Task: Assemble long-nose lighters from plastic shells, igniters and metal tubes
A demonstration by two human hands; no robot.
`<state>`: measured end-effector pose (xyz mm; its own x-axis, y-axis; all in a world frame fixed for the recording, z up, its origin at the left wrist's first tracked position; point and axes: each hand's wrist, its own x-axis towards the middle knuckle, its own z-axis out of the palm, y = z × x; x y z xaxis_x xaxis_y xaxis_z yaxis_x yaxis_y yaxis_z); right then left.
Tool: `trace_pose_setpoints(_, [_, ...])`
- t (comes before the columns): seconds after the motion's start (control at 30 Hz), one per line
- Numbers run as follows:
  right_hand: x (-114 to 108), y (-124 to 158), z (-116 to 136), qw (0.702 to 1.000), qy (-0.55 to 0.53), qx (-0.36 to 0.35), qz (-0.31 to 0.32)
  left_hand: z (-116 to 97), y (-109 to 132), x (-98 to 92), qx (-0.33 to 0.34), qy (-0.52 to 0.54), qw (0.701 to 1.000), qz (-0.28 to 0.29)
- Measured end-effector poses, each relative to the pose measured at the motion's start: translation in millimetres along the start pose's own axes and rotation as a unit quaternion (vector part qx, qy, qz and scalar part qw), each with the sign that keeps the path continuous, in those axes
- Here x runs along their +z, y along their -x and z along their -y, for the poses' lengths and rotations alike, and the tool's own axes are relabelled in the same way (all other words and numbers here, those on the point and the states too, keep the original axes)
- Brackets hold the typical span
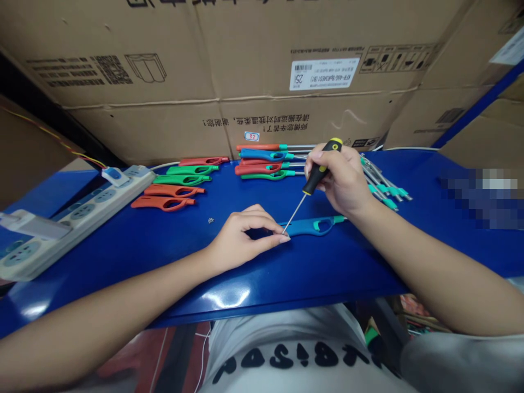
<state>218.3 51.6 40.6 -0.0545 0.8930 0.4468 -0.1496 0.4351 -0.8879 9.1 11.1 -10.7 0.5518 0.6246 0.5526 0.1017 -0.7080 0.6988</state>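
Observation:
A blue lighter [313,225] with a teal trigger lies on the blue table [164,256] in front of me. My left hand [245,240] is closed on its handle end, pinching it against the table. My right hand [341,177] is closed round a black and yellow screwdriver [317,172], held tilted. The thin shaft runs down and left, and its tip meets the lighter's handle right by my left fingertips.
Red and green lighter handles [176,188] lie at the middle left, with more lighters [266,161] behind. Metal-tubed parts [385,185] lie behind my right hand. A white power strip [69,218] sits at left. A small spring [210,220] lies loose. Cardboard boxes [245,65] form the back wall.

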Motion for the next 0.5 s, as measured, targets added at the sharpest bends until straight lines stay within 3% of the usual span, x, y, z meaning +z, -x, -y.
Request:
trace_pose_setpoints(0.2, [-6.7, -0.6, -2.5, 0.998, 0.029, -0.053, 0.025, 1.0, 0.9, 1.0, -0.016, 0.008, 1.0, -0.004])
trace_pose_setpoints(0.37, [-6.6, 5.7, 14.5, 0.98, 0.101, -0.089, 0.148, 2.3, 2.8, 5.5, -0.062, 0.019, 0.998, -0.002])
trace_pose_setpoints(0.5, [5.2, 15.7, 26.6, 0.961, 0.175, -0.135, 0.164, 2.4, 3.9, 9.1, -0.089, 0.022, 0.996, -0.005])
